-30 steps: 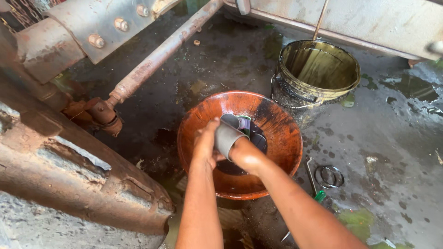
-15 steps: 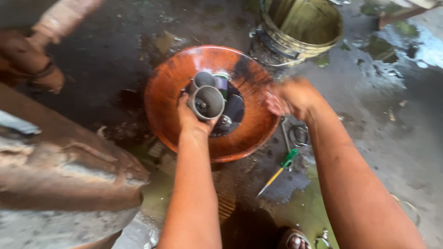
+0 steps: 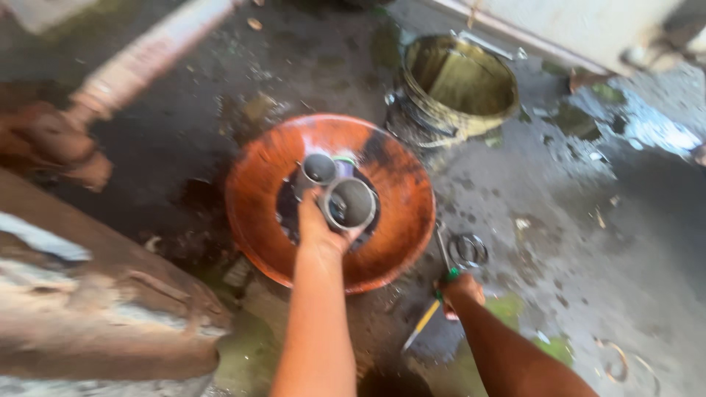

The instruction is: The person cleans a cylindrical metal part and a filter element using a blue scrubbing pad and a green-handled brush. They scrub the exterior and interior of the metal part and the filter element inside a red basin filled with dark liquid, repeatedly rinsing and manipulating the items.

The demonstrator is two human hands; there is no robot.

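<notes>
Gripping a short grey metal sleeve [image 3: 348, 204] at its rim, the left hand [image 3: 318, 228] lifts it clear above the dirty orange basin [image 3: 257, 213], where a second sleeve [image 3: 318, 169] sits in dark liquid, seemingly not yet handled. The right hand [image 3: 462, 290] closes on a green-and-yellow screwdriver [image 3: 430, 317] on the wet floor [image 3: 573, 220], beside a metal ring [image 3: 468, 250]; motion blur hides how firmly.
</notes>
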